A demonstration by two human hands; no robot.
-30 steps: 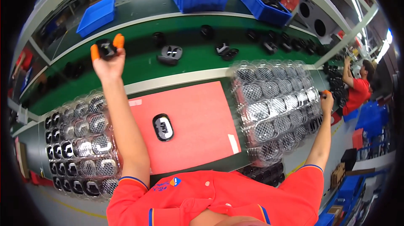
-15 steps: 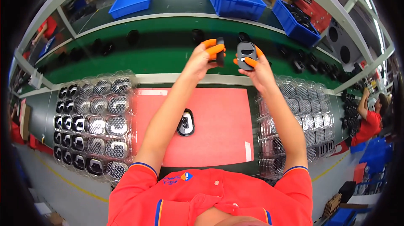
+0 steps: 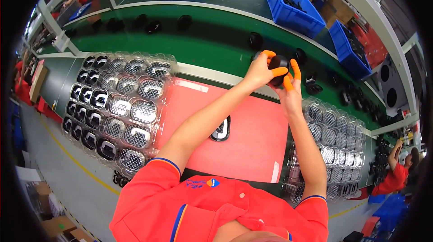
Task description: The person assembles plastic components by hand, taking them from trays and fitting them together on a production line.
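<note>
My left hand (image 3: pixel 260 71) and my right hand (image 3: pixel 291 94), both with orange finger covers, are together above the green conveyor belt. Between them is a black rounded plastic part (image 3: pixel 278 64). My left fingers close around it from the left, while my right fingers hold its right and lower side. Whether it is one part or two pressed together, I cannot tell. On the pink mat (image 3: pixel 257 129) lies an oval black part with a white centre (image 3: pixel 222 130), partly hidden by my left forearm.
Clear plastic trays of black parts (image 3: pixel 119 106) stand left of the mat; more trays (image 3: pixel 336 140) stand right. Dark parts sit along the green belt (image 3: pixel 212 39). Blue bins (image 3: pixel 295 14) are on the far shelf. A co-worker in red (image 3: pixel 397 174) is at the right.
My hands, apart before with a part in each, have come together on the right. The view has turned, so the mat and trays appear tilted.
</note>
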